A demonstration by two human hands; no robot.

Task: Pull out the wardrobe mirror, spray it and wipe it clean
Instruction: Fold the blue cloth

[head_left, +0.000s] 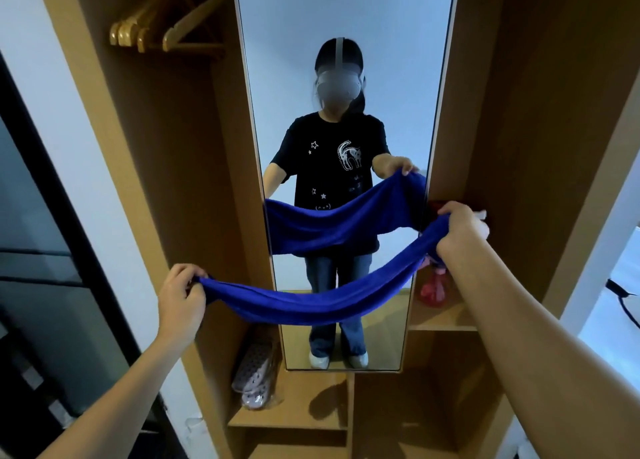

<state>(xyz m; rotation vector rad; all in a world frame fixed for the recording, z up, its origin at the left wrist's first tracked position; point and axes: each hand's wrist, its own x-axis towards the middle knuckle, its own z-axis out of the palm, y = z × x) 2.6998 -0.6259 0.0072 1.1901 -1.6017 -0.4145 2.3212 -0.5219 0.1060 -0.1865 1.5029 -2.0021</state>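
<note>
The tall wardrobe mirror [346, 25] stands pulled out in front of me, facing me and reflecting a person holding a cloth. A blue cloth [311, 302] sags in a long band between my two hands, a little in front of the glass. My left hand [181, 297] pinches its left end at lower left. Raised higher, my right hand [462, 231] grips the right end beside the mirror's right edge. A red spray bottle [434, 285] stands on the wardrobe shelf at right, partly hidden behind my right arm and the cloth.
Wooden hangers [166, 29] hang at upper left inside the wardrobe. A pair of pink perforated slippers [254, 372] lies on a low shelf left of the mirror's foot. Wooden wardrobe side panels [519, 112] flank the mirror. A dark door or panel [41, 285] is at far left.
</note>
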